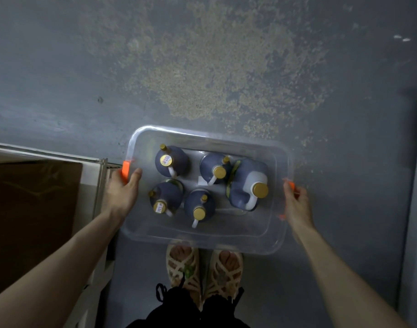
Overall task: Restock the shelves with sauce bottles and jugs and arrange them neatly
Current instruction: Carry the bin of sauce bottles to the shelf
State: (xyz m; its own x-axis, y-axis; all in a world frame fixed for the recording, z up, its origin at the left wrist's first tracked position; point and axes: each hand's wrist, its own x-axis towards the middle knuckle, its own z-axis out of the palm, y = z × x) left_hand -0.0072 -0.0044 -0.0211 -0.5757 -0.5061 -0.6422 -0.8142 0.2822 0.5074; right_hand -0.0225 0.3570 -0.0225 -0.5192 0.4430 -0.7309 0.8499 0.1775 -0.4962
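Two sandals [182,268] of cream straps stand at the tub's [202,242] near edge, their toes showing through its clear wall.

At the tub's left side the left hand [122,192] grips the rim by the orange latch [125,170] — thumb laid on top, fingers curled under and out of sight. At the tub's right side the right hand [297,204] clamps the rim beside the other latch [291,185], fingers curled round it.

Inside the tub five jugs [172,159] stand upright, dark with gold caps and pale handles. Four small ones fill the left and middle in two rows, and the big jug [247,183] stands at the right, touching its neighbour. Both leftmost caps carry stickers.

Left of the tub, close behind the left hand, stands a white shelf [101,176] with a brown box [34,209] on it.

Beyond the tub lies grey floor [60,67] — a worn, tan patch [221,74] spreads across it.
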